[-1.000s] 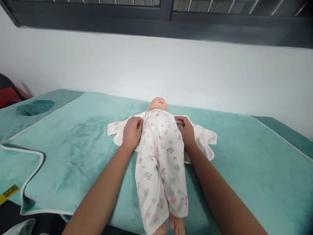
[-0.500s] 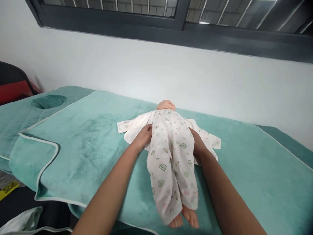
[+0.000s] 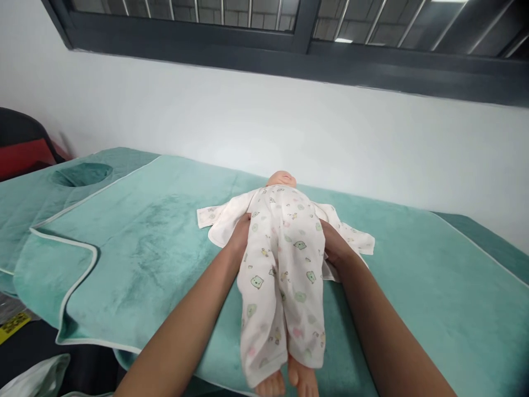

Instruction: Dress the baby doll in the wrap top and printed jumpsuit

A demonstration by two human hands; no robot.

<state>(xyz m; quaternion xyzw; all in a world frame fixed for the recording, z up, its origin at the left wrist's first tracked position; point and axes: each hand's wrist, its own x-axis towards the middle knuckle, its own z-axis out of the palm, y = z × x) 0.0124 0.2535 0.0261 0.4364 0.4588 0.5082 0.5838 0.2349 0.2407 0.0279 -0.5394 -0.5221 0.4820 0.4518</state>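
A baby doll (image 3: 282, 178) lies on its back, head toward the wall and bare feet toward me. White baby pants (image 3: 285, 264) with green and pink animal prints cover its front from near the neck to the ankles. Beneath spreads a white printed baby shirt (image 3: 231, 212), sleeves out to both sides. My left hand (image 3: 241, 231) is closed on the left side of the pants, its fingertips partly hidden. On the other side my right hand (image 3: 335, 247) grips the pants' right edge, with most fingers out of sight under the cloth.
Teal padded covers with pale piping lie over the bed (image 3: 144, 231), which has a face hole (image 3: 82, 174) at the left. A white wall and dark window frame (image 3: 306, 52) stand behind. A black and red chair (image 3: 25, 146) is at far left; white cloth (image 3: 39, 377) lies low left.
The legs of the doll and pants have swung to the left and a little nearer to me. My left hand has shifted slightly left; my right hand has barely moved.
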